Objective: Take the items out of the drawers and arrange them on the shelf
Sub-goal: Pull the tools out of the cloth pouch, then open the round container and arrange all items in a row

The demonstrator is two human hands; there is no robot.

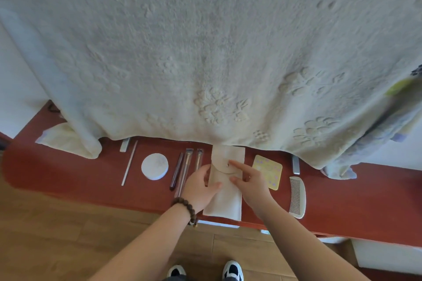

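A beige fabric pouch [225,173] with a snap flap lies on a folded white cloth [225,204] on the red shelf [68,173]. My left hand [199,189], with a bead bracelet at the wrist, grips the pouch's left edge, thumb on its front. My right hand [250,183] rests on the pouch's right side, the index finger stretched to the flap's snap. Left of the pouch lie several slim brushes and pens [185,166], a round white compact [154,166] and a white stick [129,163].
A yellow patterned card [268,170] and a white comb [296,196] lie right of the pouch. A large cream embossed blanket [205,52] hangs over the shelf's back. Wooden floor and my shoes [204,270] are below. A white drawer front [386,255] shows at lower right.
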